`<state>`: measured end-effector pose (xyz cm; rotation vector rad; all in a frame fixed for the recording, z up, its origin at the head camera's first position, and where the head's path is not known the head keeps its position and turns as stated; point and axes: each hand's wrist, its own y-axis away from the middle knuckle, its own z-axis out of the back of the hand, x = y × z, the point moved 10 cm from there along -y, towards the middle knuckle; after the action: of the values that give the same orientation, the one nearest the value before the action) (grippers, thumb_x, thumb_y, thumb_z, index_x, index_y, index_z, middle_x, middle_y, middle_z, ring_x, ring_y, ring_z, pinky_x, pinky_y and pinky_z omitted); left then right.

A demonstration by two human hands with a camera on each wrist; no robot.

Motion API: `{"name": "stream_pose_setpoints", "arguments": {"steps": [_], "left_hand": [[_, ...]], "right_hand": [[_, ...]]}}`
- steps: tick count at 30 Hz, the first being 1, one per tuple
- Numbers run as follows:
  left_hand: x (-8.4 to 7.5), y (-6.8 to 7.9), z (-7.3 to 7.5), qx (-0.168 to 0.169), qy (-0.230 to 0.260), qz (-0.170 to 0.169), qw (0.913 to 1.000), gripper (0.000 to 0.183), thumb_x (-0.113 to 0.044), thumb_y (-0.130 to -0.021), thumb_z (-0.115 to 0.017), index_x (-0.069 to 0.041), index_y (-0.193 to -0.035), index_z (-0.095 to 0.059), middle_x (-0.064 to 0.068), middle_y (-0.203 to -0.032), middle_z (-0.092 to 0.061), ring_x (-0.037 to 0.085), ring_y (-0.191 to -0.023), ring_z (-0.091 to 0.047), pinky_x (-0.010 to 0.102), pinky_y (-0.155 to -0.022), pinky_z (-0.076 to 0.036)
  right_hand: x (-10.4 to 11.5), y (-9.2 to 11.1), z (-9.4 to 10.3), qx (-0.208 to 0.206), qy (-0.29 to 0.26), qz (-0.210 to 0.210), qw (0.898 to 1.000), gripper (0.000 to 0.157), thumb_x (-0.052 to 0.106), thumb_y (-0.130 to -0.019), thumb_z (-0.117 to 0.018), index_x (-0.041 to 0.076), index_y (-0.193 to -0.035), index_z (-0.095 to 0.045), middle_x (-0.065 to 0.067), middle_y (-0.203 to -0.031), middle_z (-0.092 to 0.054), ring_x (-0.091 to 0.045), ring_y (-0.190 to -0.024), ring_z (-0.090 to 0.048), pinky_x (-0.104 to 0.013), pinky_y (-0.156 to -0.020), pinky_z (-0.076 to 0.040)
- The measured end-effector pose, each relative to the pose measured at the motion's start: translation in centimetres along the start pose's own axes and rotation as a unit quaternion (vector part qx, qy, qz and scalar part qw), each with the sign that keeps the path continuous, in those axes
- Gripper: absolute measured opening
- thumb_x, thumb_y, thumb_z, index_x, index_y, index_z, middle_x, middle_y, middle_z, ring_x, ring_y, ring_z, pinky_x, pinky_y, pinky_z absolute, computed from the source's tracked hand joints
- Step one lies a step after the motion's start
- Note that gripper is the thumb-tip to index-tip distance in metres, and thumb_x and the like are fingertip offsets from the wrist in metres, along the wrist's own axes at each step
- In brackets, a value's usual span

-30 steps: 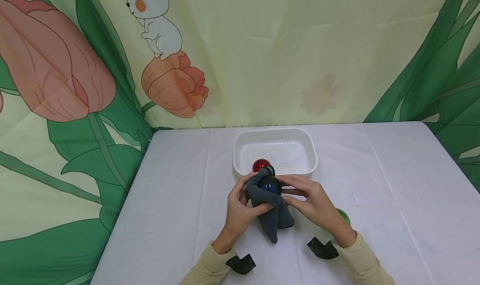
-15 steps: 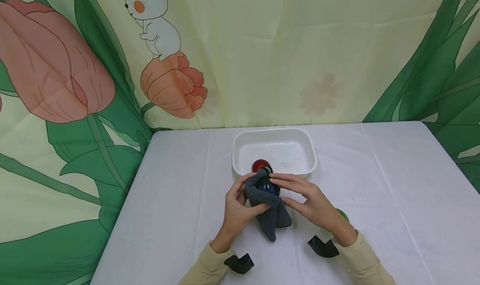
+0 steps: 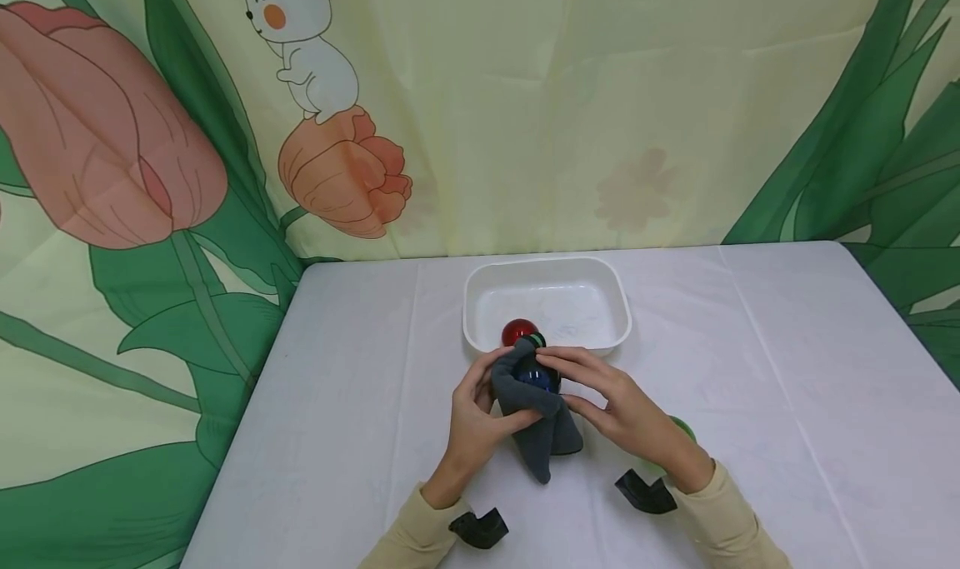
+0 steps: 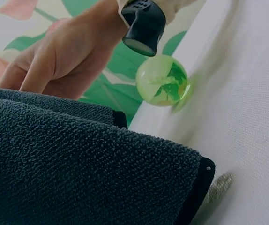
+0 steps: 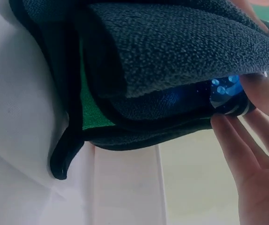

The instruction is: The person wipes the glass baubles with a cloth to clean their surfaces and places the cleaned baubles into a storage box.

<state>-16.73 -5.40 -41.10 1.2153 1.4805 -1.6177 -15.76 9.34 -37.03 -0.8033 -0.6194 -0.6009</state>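
Now, the blue ball (image 3: 537,376) nestled in the cloth (image 3: 531,400) could slip onto the table (image 3: 360,436) if your left hand (image 3: 475,427), clamped round that cloth, loosens while your right hand (image 3: 632,413), its half-hidden fingertips seemingly pinching the ball, turns it

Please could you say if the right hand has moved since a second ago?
Yes: the right hand moved its upper fingers slightly left relative to the tray.
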Motion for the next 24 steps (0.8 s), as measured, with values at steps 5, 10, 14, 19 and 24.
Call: {"name": "stream_pose_setpoints", "arguments": {"steps": [5,10,14,19,24], "left_hand": [[-0.1,0.0,-0.1,0.002,0.003,0.003,1.0000,0.069,-0.014,-0.081,-0.083,-0.004,-0.140,-0.049,0.023,-0.133,-0.060,0.018,-0.121,-0.061,0.030,-0.106,-0.047],[-0.1,-0.1,-0.1,0.002,0.005,0.004,1.0000,0.070,-0.015,-0.081,-0.083,-0.004,-0.141,-0.048,0.023,-0.134,-0.058,0.018,-0.122,-0.060,0.030,-0.106,-0.046],[0.0,-0.1,-0.1,0.002,0.010,0.004,0.9999,0.071,-0.018,-0.081,-0.084,-0.004,-0.141,-0.048,0.023,-0.134,-0.058,0.018,-0.122,-0.060,0.030,-0.107,-0.046],[-0.1,-0.2,-0.1,0.005,0.011,-0.005,0.9999,0.071,-0.016,-0.080,-0.084,-0.004,-0.141,-0.049,0.023,-0.133,-0.059,0.018,-0.122,-0.060,0.030,-0.107,-0.046],[-0.4,-0.1,0.0,0.001,0.006,-0.015,0.9999,0.070,-0.010,-0.078,-0.084,-0.002,-0.139,-0.050,0.025,-0.131,-0.060,0.018,-0.120,-0.061,0.030,-0.105,-0.048]], "right_hand": [[-0.3,0.1,0.0,-0.013,-0.017,-0.010,1.000,0.064,-0.012,-0.082,-0.072,0.005,-0.141,-0.054,-0.012,-0.143,-0.051,-0.010,-0.132,-0.051,-0.020,-0.104,-0.046],[-0.5,0.1,-0.1,-0.029,-0.036,-0.018,0.999,0.064,-0.016,-0.081,-0.070,0.003,-0.140,-0.054,-0.013,-0.140,-0.053,-0.008,-0.131,-0.051,-0.025,-0.098,-0.051],[-0.8,0.2,0.1,-0.049,-0.064,-0.028,0.996,0.062,-0.017,-0.082,-0.069,0.001,-0.139,-0.054,-0.015,-0.135,-0.056,-0.010,-0.124,-0.056,-0.030,-0.093,-0.056],[-1.1,0.1,0.3,-0.057,-0.104,-0.054,0.991,0.055,-0.011,-0.085,-0.070,0.001,-0.137,-0.055,-0.015,-0.130,-0.059,-0.010,-0.119,-0.059,-0.029,-0.091,-0.057],[-1.1,0.0,0.2,-0.032,-0.110,-0.052,0.992,0.056,-0.007,-0.086,-0.071,0.003,-0.138,-0.054,-0.014,-0.132,-0.058,-0.012,-0.121,-0.058,-0.029,-0.096,-0.054]]}}
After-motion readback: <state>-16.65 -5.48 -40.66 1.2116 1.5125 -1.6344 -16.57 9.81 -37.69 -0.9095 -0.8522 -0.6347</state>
